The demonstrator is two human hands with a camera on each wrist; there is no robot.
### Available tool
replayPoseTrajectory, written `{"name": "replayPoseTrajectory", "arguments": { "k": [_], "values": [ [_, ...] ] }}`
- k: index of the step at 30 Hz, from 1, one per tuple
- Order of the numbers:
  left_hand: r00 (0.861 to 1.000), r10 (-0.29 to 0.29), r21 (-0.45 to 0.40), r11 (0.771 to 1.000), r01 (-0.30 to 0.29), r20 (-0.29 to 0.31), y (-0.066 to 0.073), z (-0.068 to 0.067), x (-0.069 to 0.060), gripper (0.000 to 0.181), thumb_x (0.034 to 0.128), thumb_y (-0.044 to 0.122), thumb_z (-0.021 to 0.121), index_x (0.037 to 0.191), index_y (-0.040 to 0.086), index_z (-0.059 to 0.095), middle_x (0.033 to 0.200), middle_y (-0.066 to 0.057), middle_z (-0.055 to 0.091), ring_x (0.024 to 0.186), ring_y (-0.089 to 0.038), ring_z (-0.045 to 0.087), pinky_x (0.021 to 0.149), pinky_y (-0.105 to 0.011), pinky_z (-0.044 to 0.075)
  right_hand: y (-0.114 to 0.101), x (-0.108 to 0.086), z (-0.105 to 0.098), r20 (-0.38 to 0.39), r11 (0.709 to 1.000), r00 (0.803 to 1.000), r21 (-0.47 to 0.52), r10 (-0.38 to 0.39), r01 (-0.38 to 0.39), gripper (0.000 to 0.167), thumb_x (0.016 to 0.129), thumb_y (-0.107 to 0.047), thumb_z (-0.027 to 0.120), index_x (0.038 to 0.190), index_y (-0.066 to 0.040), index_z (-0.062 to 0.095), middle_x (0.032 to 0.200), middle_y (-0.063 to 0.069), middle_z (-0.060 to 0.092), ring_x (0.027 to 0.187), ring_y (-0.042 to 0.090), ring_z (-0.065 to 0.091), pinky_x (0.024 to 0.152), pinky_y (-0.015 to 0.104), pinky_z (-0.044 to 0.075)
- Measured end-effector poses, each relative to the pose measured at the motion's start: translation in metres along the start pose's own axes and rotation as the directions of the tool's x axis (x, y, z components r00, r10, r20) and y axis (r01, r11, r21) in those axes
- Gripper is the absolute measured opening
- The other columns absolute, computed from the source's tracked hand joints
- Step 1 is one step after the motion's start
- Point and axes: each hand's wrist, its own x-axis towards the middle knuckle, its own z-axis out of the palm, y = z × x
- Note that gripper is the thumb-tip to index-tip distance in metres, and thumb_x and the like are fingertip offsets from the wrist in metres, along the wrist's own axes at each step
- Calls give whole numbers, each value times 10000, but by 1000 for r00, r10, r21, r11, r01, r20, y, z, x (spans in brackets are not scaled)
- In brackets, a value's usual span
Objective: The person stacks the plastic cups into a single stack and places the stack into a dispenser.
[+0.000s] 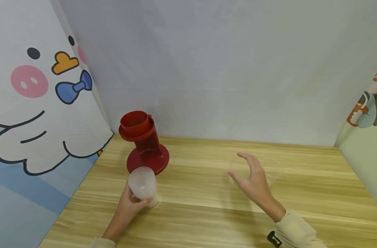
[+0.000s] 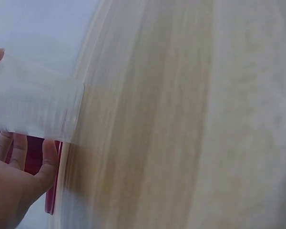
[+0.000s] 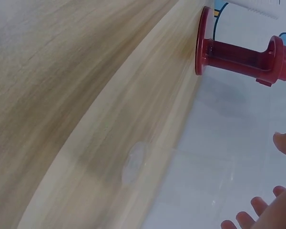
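Observation:
My left hand [image 1: 131,203] grips a stack of clear plastic cups [image 1: 142,182], standing just in front of the red cup dispenser [image 1: 149,156]. In the left wrist view the fingers [image 2: 47,164] lie against one side of the stack [image 2: 33,102] and the thumb is on the other. On the right, my right hand [image 1: 256,182] is spread, thumb and fingers apart, beside a clear cup [image 1: 272,172] that is hard to make out. The right wrist view shows a clear cup [image 3: 186,174] upright on the table, apart from the fingertips.
The wood-grain table [image 1: 201,220] runs back to a pale cloth wall [image 1: 222,75]. A cartoon-printed cloth [image 1: 27,113] borders the left side. Another printed cloth [image 1: 368,137] hangs at the right edge.

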Motion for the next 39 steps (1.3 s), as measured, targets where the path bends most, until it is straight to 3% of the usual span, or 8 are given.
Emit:
{"name": "replayPoseTrajectory", "arguments": {
  "k": [14, 20, 27, 31, 39],
  "values": [
    [1000, -25, 22, 999, 24, 11, 2, -1, 0, 864, 727, -5, 781, 1431, 144, 303, 1266, -40, 467, 1116, -101, 483, 884, -274, 432, 16, -6, 3, 57, 994, 993, -20, 106, -105, 693, 765, -134, 788, 1335, 25, 428, 1307, 213, 424, 1214, 380, 391, 962, 566, 322],
    [1000, -19, 18, 1000, 19, 16, 1, -1, 0, 860, 732, -3, 775, 1433, 148, 300, 1272, -32, 460, 1122, -104, 478, 886, -341, 434, 18, -10, 7, 69, 979, 977, 3, 201, -202, 753, 795, -136, 760, 1400, -7, 330, 1347, 234, 355, 1222, 417, 353, 905, 584, 356],
    [1000, -20, 7, 1000, 20, 14, 1, -1, 0, 857, 730, -22, 768, 1430, 139, 301, 1268, -33, 458, 1115, -95, 484, 854, -290, 457, 23, -13, 15, 74, 947, 949, 80, 307, -312, 792, 817, -113, 734, 1427, 24, 248, 1353, 278, 378, 1207, 440, 404, 898, 546, 410],
    [1000, -27, 18, 999, 27, 13, 1, -1, -1, 855, 732, -8, 773, 1430, 137, 300, 1270, -34, 460, 1115, -98, 481, 882, -321, 438, 27, -15, 19, 80, 930, 934, 97, 347, -354, 766, 825, -118, 729, 1413, 38, 264, 1338, 280, 411, 1198, 427, 427, 909, 538, 418],
    [999, -45, 26, 999, 45, 8, 2, -1, -1, 868, 728, 1, 781, 1434, 140, 295, 1275, -46, 463, 1117, -105, 475, 911, -358, 415, 28, -15, 23, 63, 925, 931, 114, 358, -364, 747, 807, -135, 755, 1391, 21, 316, 1301, 252, 463, 1162, 399, 474, 898, 510, 436]
  ]
}}
